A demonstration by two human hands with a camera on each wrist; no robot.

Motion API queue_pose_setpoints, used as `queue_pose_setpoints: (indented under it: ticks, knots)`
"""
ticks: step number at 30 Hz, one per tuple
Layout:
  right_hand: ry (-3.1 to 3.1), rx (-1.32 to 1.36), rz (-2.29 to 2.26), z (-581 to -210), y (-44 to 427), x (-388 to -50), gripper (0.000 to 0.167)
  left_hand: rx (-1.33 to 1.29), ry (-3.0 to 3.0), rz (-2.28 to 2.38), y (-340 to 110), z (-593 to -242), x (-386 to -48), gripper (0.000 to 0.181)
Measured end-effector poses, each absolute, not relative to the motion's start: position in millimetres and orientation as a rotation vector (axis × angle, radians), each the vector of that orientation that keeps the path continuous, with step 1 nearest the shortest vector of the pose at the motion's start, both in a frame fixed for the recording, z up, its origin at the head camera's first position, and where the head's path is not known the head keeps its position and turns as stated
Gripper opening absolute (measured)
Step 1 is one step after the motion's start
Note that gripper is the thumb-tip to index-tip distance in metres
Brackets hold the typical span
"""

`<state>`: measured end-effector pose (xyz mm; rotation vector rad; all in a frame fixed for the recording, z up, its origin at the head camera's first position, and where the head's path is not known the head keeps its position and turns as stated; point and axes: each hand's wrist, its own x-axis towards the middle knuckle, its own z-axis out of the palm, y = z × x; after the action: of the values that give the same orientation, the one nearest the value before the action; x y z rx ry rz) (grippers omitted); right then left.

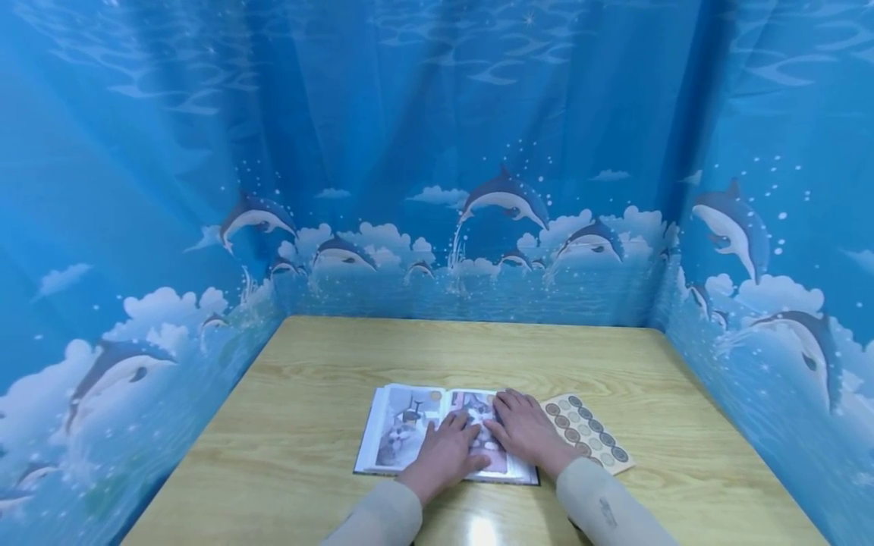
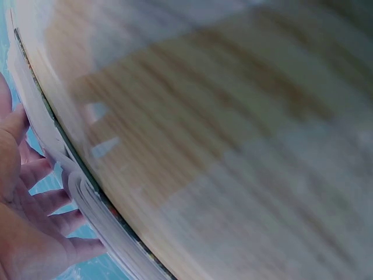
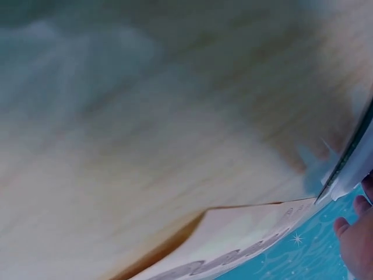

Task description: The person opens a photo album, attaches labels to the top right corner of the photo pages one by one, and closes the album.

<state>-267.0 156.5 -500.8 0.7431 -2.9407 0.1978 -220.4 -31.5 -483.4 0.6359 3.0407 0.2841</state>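
Worktop [image 1: 307, 356]: light yellow wood grain, rounded far corners, bright glare spot [image 1: 482, 531] at near edge. Blue curtain [image 1: 410, 91] behind it and along left and right sides, some vertical folds. Print: leaping dolphins [image 1: 508, 201], white clouds [image 1: 382, 243], pale ripple lines up top, sea below.

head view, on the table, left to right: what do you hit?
book's left page → left hand → right hand → sheet of circles
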Motion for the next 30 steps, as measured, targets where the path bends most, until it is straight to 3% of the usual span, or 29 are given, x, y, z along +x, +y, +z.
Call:
queue_pose_setpoints:
  ticks: [30]
  knots:
    - [-2.944,0.762,0.142,-497,144,-267,0.059,0.624,3.027,0.323,-32,-483,-220,0.064]
